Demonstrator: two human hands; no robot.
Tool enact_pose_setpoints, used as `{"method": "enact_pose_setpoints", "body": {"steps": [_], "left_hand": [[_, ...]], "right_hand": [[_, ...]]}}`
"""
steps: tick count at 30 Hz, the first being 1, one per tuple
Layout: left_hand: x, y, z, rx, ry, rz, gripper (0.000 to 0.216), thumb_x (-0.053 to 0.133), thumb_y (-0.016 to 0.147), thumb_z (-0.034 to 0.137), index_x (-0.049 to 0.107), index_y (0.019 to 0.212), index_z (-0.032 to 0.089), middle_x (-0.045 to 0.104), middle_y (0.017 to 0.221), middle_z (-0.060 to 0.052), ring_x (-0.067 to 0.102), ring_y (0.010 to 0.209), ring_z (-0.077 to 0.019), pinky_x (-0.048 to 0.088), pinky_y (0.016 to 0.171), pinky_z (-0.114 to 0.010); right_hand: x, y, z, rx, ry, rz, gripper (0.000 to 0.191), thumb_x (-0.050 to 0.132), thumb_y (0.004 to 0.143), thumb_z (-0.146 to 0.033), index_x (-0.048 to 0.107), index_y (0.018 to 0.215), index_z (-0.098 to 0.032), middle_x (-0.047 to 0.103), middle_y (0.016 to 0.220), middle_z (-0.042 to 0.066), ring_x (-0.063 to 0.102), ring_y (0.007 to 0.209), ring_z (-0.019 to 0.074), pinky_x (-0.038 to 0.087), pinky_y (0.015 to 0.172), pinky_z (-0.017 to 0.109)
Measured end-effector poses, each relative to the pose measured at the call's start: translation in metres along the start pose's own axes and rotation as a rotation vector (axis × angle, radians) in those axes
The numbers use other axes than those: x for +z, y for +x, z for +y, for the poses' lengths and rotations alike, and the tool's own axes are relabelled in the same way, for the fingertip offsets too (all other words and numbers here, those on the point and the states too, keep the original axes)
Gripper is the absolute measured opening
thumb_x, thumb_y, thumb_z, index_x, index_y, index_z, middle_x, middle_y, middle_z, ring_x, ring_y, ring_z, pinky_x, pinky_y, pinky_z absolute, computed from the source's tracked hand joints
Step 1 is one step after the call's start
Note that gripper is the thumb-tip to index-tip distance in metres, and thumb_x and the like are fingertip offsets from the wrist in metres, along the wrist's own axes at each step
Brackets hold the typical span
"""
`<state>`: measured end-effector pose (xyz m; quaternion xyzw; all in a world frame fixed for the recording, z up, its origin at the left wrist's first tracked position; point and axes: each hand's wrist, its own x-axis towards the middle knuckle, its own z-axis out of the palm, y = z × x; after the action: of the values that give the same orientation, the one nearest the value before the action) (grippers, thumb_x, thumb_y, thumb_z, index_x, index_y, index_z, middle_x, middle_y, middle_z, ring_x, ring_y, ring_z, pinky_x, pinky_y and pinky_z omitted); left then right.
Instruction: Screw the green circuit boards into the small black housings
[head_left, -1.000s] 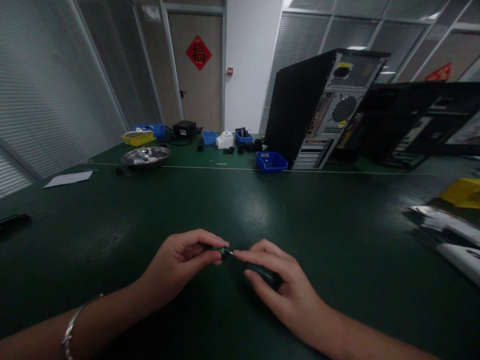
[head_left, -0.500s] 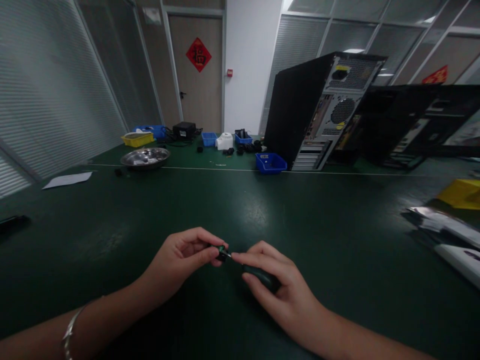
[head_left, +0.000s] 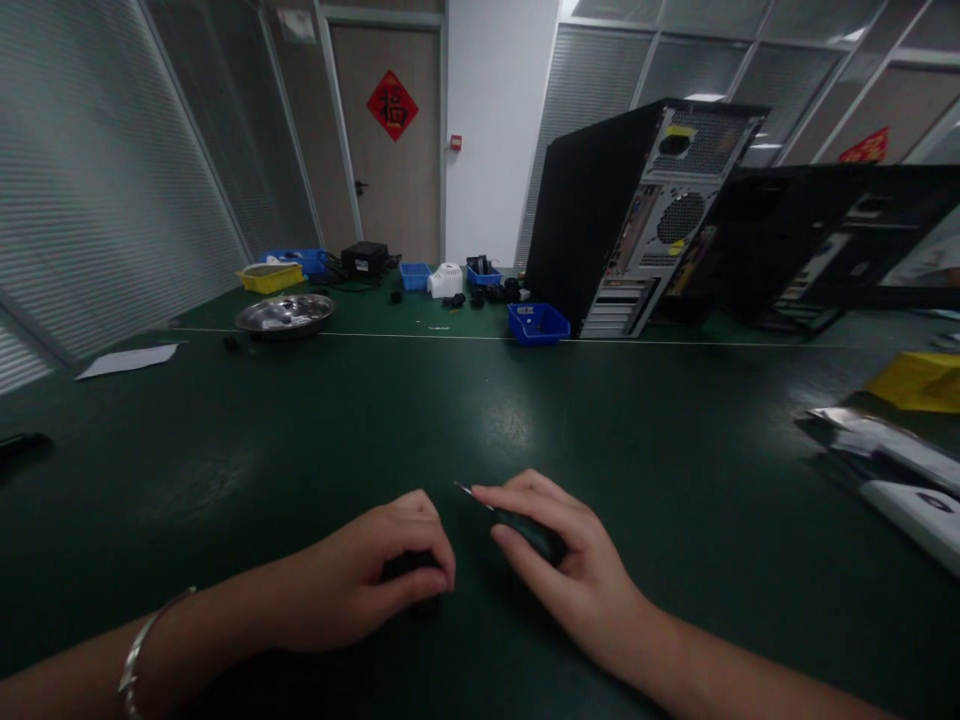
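My right hand (head_left: pixel 566 560) is wrapped round a screwdriver (head_left: pixel 534 532) with a dark handle. Its thin metal shaft points up and to the left, and the tip touches nothing. Just to the left, my left hand (head_left: pixel 394 565) is curled with its knuckles up and its fingertips turned down, low over the green table (head_left: pixel 495 390). Whatever lies within its fingers is hidden; only a dark gap shows between thumb and forefinger.
A metal bowl (head_left: pixel 285 316) stands at the back left, near a yellow tray (head_left: pixel 271 279). A blue bin (head_left: pixel 538 325) sits beside a black computer tower (head_left: pixel 600 200). White paper (head_left: pixel 127 361) lies at left; a white device (head_left: pixel 915 515) and yellow bin (head_left: pixel 919 382) are at right.
My left hand has turned knuckles up and lowered, so the small black and green part it pinched is now out of sight. The screwdriver tip has come away from that part.
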<state>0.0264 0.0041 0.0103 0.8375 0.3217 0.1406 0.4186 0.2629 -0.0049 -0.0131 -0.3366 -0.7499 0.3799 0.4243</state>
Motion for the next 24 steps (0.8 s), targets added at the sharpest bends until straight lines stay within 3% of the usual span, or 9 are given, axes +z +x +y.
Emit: {"method": "enact_pose_setpoints", "body": {"steps": [7, 11, 13, 16, 19, 24], "left_hand": [[-0.003, 0.0, -0.003, 0.074, 0.012, 0.056, 0.023, 0.058, 0.093, 0.02, 0.066, 0.113, 0.027, 0.061, 0.12, -0.006, 0.051, 0.116, -0.0239, 0.041, 0.1, -0.036], [-0.011, -0.002, -0.004, 0.038, 0.064, 0.099, 0.015, 0.062, 0.092, 0.029, 0.065, 0.105, 0.024, 0.062, 0.108, -0.005, 0.055, 0.104, -0.0233, 0.044, 0.092, -0.034], [-0.013, -0.003, -0.003, 0.012, 0.126, 0.056, 0.028, 0.073, 0.082, 0.038, 0.063, 0.104, 0.024, 0.062, 0.104, -0.004, 0.054, 0.099, -0.0242, 0.044, 0.088, -0.033], [-0.012, -0.004, -0.001, -0.012, 0.221, -0.024, 0.051, 0.084, 0.066, 0.047, 0.061, 0.104, 0.023, 0.061, 0.101, -0.004, 0.053, 0.093, -0.0256, 0.042, 0.084, -0.034], [-0.011, -0.004, 0.0, -0.057, 0.253, -0.046, 0.048, 0.082, 0.068, 0.048, 0.061, 0.103, 0.021, 0.059, 0.1, -0.004, 0.052, 0.089, -0.025, 0.042, 0.078, -0.033], [-0.008, -0.004, -0.004, -0.043, 0.185, 0.007, 0.037, 0.079, 0.075, 0.039, 0.061, 0.103, 0.022, 0.059, 0.1, -0.003, 0.053, 0.089, -0.0225, 0.042, 0.075, -0.029]], "right_hand": [[0.0, 0.002, -0.001, 0.001, 0.0, -0.007, 0.031, 0.056, 0.092, -0.014, 0.068, 0.119, -0.026, 0.065, 0.098, 0.005, 0.062, 0.09, 0.0184, 0.05, 0.078, 0.032], [0.0, 0.0, -0.001, 0.051, -0.073, -0.009, 0.036, 0.057, 0.092, -0.018, 0.06, 0.127, -0.026, 0.064, 0.103, 0.005, 0.061, 0.092, 0.019, 0.05, 0.08, 0.032], [0.001, -0.001, -0.001, 0.096, -0.118, -0.021, 0.038, 0.061, 0.089, -0.02, 0.059, 0.127, -0.023, 0.063, 0.104, 0.006, 0.061, 0.093, 0.0199, 0.049, 0.081, 0.032], [0.002, 0.0, -0.002, 0.181, -0.196, -0.069, 0.029, 0.066, 0.084, -0.02, 0.062, 0.112, -0.02, 0.064, 0.094, 0.004, 0.061, 0.085, 0.0198, 0.048, 0.076, 0.031], [0.003, 0.0, -0.005, 0.235, -0.326, -0.157, 0.016, 0.07, 0.081, -0.022, 0.063, 0.095, -0.02, 0.065, 0.085, 0.001, 0.061, 0.075, 0.0179, 0.044, 0.067, 0.029], [0.005, -0.003, -0.011, 0.265, -0.591, -0.302, 0.035, 0.082, 0.069, -0.044, 0.06, 0.083, -0.02, 0.065, 0.08, -0.001, 0.06, 0.066, 0.0181, 0.031, 0.056, 0.027]]}}
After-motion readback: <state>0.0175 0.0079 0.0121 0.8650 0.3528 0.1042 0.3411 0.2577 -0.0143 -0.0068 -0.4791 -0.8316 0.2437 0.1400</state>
